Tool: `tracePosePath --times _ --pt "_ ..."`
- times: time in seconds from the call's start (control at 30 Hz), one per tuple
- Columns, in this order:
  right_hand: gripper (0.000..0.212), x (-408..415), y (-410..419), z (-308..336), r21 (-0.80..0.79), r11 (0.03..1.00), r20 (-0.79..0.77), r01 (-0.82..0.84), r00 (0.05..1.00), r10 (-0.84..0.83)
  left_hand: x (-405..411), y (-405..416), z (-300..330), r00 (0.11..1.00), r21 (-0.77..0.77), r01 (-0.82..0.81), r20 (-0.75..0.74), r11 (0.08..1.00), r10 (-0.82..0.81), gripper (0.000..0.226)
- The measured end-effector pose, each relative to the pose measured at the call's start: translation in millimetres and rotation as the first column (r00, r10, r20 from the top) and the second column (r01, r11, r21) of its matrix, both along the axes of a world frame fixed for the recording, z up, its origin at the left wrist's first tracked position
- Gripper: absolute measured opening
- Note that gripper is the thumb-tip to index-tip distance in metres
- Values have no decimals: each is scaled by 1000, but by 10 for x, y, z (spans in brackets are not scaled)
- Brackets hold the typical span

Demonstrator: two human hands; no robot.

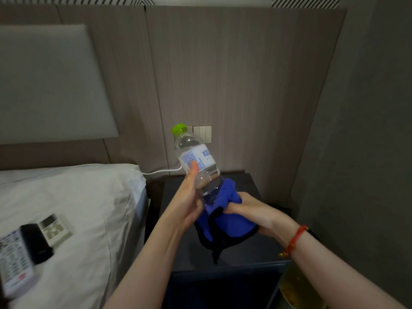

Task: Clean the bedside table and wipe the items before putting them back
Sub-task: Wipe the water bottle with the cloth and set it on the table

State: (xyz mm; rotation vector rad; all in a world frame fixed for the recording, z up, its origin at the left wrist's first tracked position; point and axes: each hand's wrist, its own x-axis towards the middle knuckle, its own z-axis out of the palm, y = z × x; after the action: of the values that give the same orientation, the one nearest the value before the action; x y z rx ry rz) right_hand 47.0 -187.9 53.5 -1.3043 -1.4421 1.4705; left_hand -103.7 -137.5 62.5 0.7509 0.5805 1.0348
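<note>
My left hand (pixel 189 197) grips a clear plastic water bottle (pixel 196 157) with a green cap and a white-blue label, held tilted above the dark bedside table (pixel 252 253). My right hand (pixel 254 210) clutches a blue cloth (pixel 231 221) wrapped around the bottle's lower end; a dark edge of the cloth hangs down toward the table top. The bottom of the bottle is hidden inside the cloth.
A bed with a white pillow (pixel 78 208) lies at the left; on it rest two pale remotes (pixel 54 228) and a black device (pixel 36 244). A white cable (pixel 160 171) runs from the wall beside a switch panel (pixel 202 132). A yellowish bin (pixel 296 288) stands at the lower right.
</note>
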Motion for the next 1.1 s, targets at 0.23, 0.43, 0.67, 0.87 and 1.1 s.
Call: tracePosePath --times 0.23,0.43,0.67,0.87,1.1 --pt "58 -304 -119 -104 474 816 353 332 777 -521 48 27 97 977 11 -30 -211 999 32 77" --pt "73 -338 -229 -161 684 719 393 125 767 -507 -55 15 51 1000 -86 26 -4 996 -27 56" --pt "59 -301 -24 161 660 751 155 28 973 -173 -114 -10 -5 982 96 191 -26 977 -189 43" --pt "26 -340 308 499 606 773 -85 187 982 -171 8 -12 -10 972 90 228 41 969 -233 41" --pt "34 -317 194 164 291 912 -23 289 955 -296 27 13 32 999 131 33 -44 991 -28 49"
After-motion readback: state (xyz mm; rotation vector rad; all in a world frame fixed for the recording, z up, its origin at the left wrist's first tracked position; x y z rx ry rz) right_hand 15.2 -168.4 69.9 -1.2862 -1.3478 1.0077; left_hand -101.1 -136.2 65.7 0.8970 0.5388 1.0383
